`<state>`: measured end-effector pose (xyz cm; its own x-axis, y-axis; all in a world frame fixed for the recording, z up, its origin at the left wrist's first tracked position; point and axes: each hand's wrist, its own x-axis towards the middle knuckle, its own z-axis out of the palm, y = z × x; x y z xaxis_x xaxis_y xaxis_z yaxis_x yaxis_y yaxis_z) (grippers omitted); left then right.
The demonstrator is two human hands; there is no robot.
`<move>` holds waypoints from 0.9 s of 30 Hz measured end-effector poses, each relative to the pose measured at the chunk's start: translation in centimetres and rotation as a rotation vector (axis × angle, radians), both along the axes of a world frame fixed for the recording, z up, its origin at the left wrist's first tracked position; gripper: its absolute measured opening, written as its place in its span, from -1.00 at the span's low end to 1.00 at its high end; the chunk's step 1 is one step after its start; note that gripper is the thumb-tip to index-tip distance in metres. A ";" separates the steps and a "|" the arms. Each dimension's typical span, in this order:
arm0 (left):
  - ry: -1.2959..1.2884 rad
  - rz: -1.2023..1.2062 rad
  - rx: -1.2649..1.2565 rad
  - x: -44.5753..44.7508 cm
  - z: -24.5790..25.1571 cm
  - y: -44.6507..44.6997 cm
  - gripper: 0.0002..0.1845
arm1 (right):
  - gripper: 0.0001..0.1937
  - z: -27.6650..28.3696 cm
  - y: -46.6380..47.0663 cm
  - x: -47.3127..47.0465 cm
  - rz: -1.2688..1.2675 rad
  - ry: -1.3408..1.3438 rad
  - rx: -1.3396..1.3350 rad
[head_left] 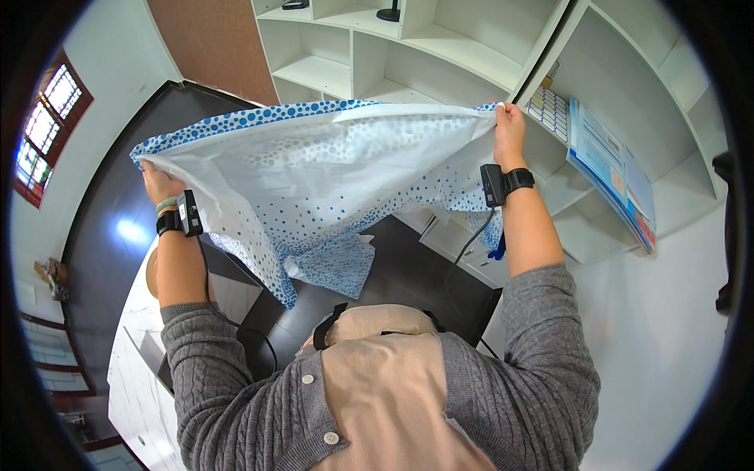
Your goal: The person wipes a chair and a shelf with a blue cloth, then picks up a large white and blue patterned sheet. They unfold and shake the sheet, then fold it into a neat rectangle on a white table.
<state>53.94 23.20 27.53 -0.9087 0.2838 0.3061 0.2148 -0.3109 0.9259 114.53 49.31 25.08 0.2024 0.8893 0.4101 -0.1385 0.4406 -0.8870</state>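
Note:
A large white sheet of fabric with blue dots (353, 159) is stretched out between my two raised hands. At its left corner, my left hand (160, 181) is closed on the edge. Higher up at the right, my right hand (509, 132) pinches the opposite top corner. The top edge is folded over, showing a band of bigger blue dots. Below, the cloth sags in folds, and its lower end hangs over the dark floor in front of me. Both wrists wear black straps with small black devices and cables.
White shelving (377, 70) stands ahead, just beyond the cloth. Blue folders (612, 171) stick out from a shelf at the right. A white marble-patterned table (132, 377) is at my lower left. White drawers (456, 238) stand below the cloth's right side.

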 end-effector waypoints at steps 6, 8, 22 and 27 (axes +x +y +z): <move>-0.132 -0.254 0.198 0.1 0.8 0.2 -0.47 | -0.85 -3.5 -1.2 -1.4 -0.132 -0.276 -0.149; -0.092 -0.162 0.004 0.2 1.1 0.1 -0.47 | -0.85 -5.2 -1.7 -2.2 -0.163 -0.350 -0.162; -0.033 -0.674 -0.274 7.2 2.9 2.9 -0.71 | -0.25 -6.3 -7.4 -14.1 0.269 -0.849 0.107; 0.024 -0.857 -0.393 13.7 4.0 2.8 -0.70 | -0.30 -4.3 -12.0 -23.6 0.466 -0.881 0.172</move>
<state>67.62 26.01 31.54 -0.3369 0.9395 0.0626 0.0777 -0.0385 0.9962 90.92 37.27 20.83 -0.5868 0.7170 0.3762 0.3442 0.6414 -0.6857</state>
